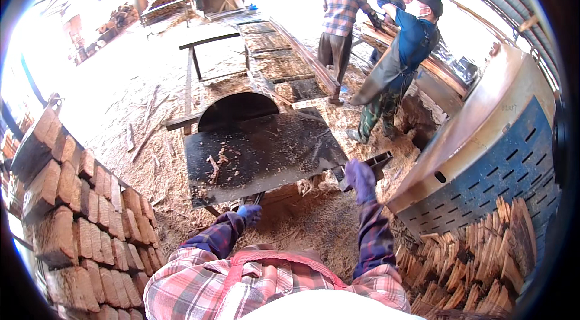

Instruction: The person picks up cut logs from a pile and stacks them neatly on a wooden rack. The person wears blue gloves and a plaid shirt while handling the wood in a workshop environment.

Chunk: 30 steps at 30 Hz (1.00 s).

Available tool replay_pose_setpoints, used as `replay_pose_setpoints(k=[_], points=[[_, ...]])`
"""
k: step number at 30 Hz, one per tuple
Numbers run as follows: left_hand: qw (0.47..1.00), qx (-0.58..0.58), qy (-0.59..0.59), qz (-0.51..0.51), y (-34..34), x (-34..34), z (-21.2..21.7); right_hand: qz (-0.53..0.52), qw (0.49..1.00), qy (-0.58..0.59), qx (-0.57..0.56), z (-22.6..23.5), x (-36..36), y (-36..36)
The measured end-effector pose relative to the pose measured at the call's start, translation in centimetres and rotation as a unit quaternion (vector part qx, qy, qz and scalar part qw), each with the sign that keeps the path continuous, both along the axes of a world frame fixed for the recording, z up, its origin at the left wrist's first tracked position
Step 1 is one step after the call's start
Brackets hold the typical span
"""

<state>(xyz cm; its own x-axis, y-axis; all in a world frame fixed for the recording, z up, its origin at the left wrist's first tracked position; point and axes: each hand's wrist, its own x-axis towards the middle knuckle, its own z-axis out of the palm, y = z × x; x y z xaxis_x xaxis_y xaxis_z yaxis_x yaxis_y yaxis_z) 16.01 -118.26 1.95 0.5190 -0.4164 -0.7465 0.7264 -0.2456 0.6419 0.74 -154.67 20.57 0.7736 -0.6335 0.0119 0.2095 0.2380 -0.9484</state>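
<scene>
In front of me is a black metal saw table [266, 151], strewn with wood chips. A large dark round blade [237, 110] stands up at its far edge. My left hand [249, 214], in a blue glove, is just below the table's near edge with its fingers curled; nothing shows in it. My right hand [360, 180], in a purple-blue glove, is closed at a dark metal bar [379, 163] that juts out beside the table's right corner. Part of that grip is hidden by the hand itself.
Cut wooden blocks [90, 229] are stacked at my left. Split wood strips [471, 265] lie at the lower right, under a blue slotted metal panel [483, 181]. Ahead right, a person in a blue shirt [417, 42] and two others handle long boards. Sawdust covers the floor [302, 223].
</scene>
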Motion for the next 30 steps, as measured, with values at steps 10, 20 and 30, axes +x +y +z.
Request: replay_pose_setpoints(k=[10, 20, 30], points=[[0.958, -0.210, -0.166, 0.100, 4.4, 10.2, 15.0, 0.112, 0.960, -0.226, -0.121, 22.1, 6.3, 8.9], [0.959, -0.210, -0.157, 0.110, 4.7, 7.9, 21.3, -0.239, 0.861, -0.239, -0.381, 28.1, 6.7, 4.0], [0.973, -0.205, -0.076, 0.081, 0.5, 4.2, 14.3, -0.012, 0.608, 0.506, -0.612, 20.5, 19.1, -8.0]])
